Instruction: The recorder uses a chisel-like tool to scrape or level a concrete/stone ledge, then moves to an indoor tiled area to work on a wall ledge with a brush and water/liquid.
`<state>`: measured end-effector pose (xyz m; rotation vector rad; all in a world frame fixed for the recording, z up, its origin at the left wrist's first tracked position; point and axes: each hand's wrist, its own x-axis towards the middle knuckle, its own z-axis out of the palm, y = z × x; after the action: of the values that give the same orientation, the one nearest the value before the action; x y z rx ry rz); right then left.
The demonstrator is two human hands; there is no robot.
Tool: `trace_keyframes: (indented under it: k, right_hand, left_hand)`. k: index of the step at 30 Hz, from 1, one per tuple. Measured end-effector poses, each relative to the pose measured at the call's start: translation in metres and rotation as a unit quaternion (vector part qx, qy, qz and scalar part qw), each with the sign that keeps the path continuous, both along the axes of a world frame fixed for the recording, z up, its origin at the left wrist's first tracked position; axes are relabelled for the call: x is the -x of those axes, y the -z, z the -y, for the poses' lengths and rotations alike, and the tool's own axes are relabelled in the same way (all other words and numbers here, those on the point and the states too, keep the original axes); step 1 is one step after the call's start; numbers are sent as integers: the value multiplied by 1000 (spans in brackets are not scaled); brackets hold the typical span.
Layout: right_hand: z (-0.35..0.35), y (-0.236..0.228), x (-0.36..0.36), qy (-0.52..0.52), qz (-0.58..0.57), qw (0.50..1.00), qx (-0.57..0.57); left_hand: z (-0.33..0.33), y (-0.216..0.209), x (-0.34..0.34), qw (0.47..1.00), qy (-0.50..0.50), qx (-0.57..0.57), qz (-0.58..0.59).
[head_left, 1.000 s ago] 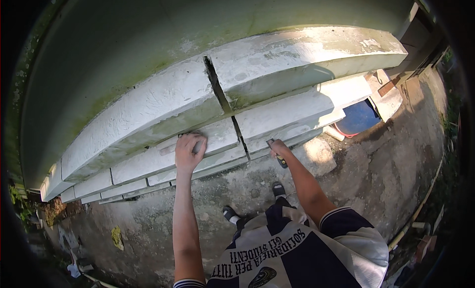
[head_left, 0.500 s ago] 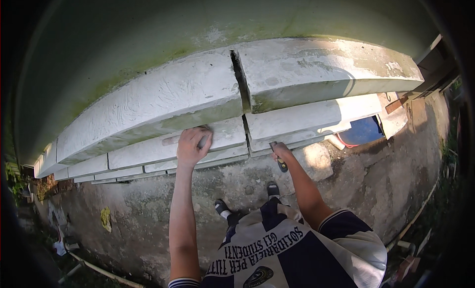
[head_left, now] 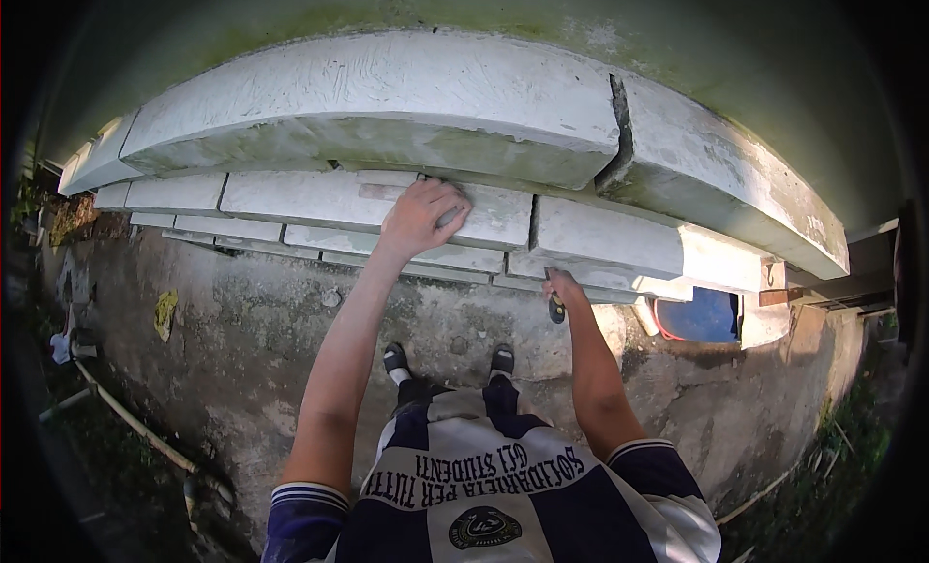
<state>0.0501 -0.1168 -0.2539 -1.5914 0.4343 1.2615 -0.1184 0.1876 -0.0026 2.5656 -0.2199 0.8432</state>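
My left hand (head_left: 424, 220) is closed around a flat trowel, its fingers and back of the hand covering most of the tool. The trowel's pale blade (head_left: 385, 191) sticks out to the left, lying along a whitish concrete block (head_left: 300, 191) in the row below the top one. Lower and to the right, my right hand (head_left: 566, 287) grips a putty knife by its black and yellow handle (head_left: 556, 310). Its short blade points up by the lower blocks (head_left: 527, 263); whether it touches them I cannot tell.
A long top row of thick pale blocks (head_left: 368, 89), split by a dark gap, overhangs the lower rows against a mossy green wall (head_left: 290, 12). At right sits a blue container (head_left: 697, 316) with a red rim. A yellow scrap (head_left: 166, 314) lies on the concrete floor (head_left: 252, 370).
The view has shifted, so the blocks' gaps now appear farther right. Both hands keep hold of their tools, in about the same places along the blocks.
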Motion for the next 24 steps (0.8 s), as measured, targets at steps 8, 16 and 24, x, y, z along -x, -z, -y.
trace_keyframes:
  k: [8,16,24]
  right_hand:
    - [-17,0,29,84,62,994,15]
    - [-7,0,22,65,56,996,23]
    - [-10,-19,25,8,97,991,96]
  left_hand:
    - [-6,2,8,1000,-17,-16,-15]
    - [-1,2,2,1000,12,-7,-18]
    - [-1,-3,5,999,-15,-33,0]
